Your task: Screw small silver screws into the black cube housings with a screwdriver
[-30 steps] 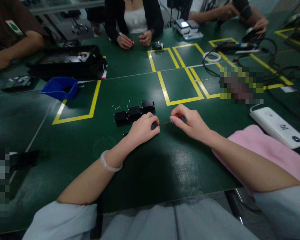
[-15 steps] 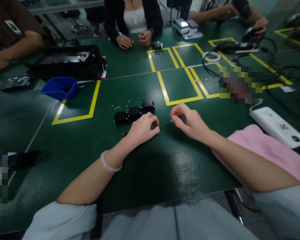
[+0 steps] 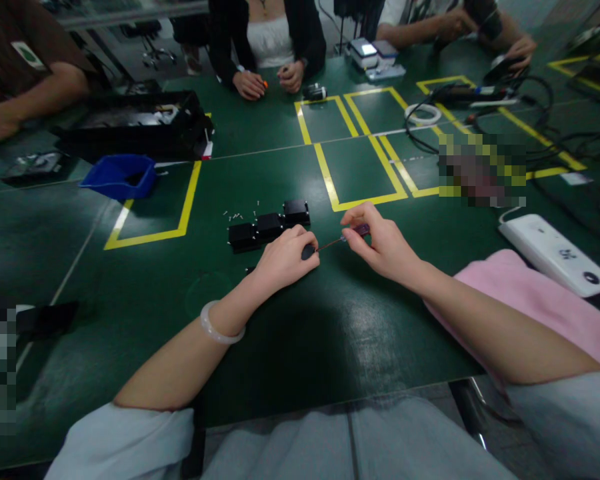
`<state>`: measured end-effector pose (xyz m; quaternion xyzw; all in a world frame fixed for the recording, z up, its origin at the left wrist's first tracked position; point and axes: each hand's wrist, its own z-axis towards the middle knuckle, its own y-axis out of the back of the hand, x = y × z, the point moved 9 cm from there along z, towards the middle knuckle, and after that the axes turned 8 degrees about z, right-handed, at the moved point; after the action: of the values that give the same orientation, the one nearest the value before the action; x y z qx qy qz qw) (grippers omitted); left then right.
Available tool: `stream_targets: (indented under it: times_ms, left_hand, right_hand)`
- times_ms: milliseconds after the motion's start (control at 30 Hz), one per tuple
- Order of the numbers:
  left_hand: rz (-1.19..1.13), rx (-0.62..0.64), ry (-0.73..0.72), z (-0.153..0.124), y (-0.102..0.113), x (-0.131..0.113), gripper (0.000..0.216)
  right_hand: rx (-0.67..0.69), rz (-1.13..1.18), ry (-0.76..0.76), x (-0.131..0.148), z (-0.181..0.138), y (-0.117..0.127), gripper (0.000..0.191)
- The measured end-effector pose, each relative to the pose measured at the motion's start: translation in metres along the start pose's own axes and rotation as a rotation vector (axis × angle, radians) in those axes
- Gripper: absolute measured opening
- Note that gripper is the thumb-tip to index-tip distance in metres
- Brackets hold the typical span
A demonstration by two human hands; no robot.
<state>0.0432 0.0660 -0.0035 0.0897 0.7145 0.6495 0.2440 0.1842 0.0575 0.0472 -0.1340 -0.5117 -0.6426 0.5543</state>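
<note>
Pinching a small black part (image 3: 308, 252) in closed fingers, the left hand (image 3: 283, 262) rests on the worktop (image 3: 300, 340), with three black boxes (image 3: 270, 227) just beyond its knuckles. Bare surface lies open nearer the body. The right hand (image 3: 386, 248), fingers pressed around a screwdriver (image 3: 339, 241), has risen slightly since the earlier frame, its tip slanting down to the part; the left has stayed put.
</note>
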Motion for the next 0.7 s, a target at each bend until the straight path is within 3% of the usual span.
stream_targets:
  times_ms: [700]
  left_hand:
    - [0.001, 0.006, 0.003, -0.0004, 0.0009, 0.0002, 0.022]
  right_hand:
    - [0.062, -0.001, -0.033, -0.001, 0.0011, -0.0021, 0.009]
